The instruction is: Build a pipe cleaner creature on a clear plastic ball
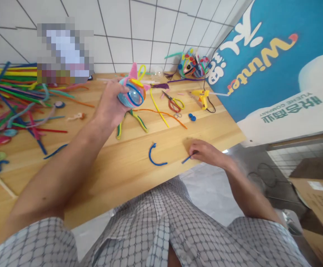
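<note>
My left hand [111, 104] is closed around a clear ball figure [131, 93] wrapped in blue, pink and yellow pipe cleaners, with a pink ear and a yellow loop on top. It holds the figure above the wooden table [114, 163]. Green and yellow legs [135, 120] hang from the figure down to the tabletop. My right hand [206, 152] rests at the table's near edge, its fingers pinched on a short blue pipe cleaner piece [186, 160]. A curved blue pipe cleaner [153, 155] lies on the table just left of that hand.
A heap of coloured pipe cleaners [11, 96] covers the table's left side. Scissors [174, 102], a yellow glue gun [203, 98], two blue beads [192, 117] and a second pipe cleaner figure [191, 65] lie at the back right. A blue banner [275, 55] stands right. Cardboard boxes [317, 193] sit on the floor.
</note>
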`<state>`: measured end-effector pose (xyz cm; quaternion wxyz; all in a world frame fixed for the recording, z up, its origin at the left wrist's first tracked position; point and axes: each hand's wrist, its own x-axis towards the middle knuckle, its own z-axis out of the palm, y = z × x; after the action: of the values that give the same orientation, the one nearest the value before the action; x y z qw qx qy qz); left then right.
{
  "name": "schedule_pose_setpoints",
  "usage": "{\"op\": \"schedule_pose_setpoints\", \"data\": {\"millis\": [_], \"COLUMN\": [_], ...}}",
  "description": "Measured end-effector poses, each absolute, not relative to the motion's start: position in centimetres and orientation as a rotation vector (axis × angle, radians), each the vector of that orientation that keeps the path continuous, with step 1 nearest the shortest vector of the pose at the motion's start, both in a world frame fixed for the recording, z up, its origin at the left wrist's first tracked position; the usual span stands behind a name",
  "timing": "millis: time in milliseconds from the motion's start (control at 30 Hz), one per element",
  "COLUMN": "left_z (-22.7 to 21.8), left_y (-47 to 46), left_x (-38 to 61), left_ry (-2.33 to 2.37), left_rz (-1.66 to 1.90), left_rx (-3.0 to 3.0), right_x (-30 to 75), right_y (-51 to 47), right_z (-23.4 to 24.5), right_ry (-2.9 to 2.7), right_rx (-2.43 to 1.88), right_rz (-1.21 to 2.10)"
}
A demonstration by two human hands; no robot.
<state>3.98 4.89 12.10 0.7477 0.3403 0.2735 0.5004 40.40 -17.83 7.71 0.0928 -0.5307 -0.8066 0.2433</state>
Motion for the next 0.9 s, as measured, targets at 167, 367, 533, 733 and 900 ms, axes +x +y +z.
{"op": "schedule_pose_setpoints", "data": {"millis": [167,367,533,733,900], "left_z": [12.1,11.0,8.6,6.4,6.4], "left_y": [4.7,4.0,2.4,0.8,1.2], "left_x": [3.9,3.4,2.1,0.6,-0.1], "left_ry": [0.663,0.671,0.731,0.781,0.711], "left_rz": [1.14,1.155,1.175,1.202,1.245], "left_rx": [0.815,0.82,0.75,0.705,0.703], "right_x": [36.9,26.7,24.8,29.6,29.4], "right_y": [-18.4,-17.0,-15.7,-7.9,-6.3], "right_z": [5.5,3.4,3.0,6.7,8.6], "right_ry": [-2.183,-2.32,-2.45,-2.093,-2.136], "right_rx": [-1.665,-1.511,-1.515,-1.664,-1.635], "right_rz": [0.614,0.416,0.327,0.215,0.399]}}
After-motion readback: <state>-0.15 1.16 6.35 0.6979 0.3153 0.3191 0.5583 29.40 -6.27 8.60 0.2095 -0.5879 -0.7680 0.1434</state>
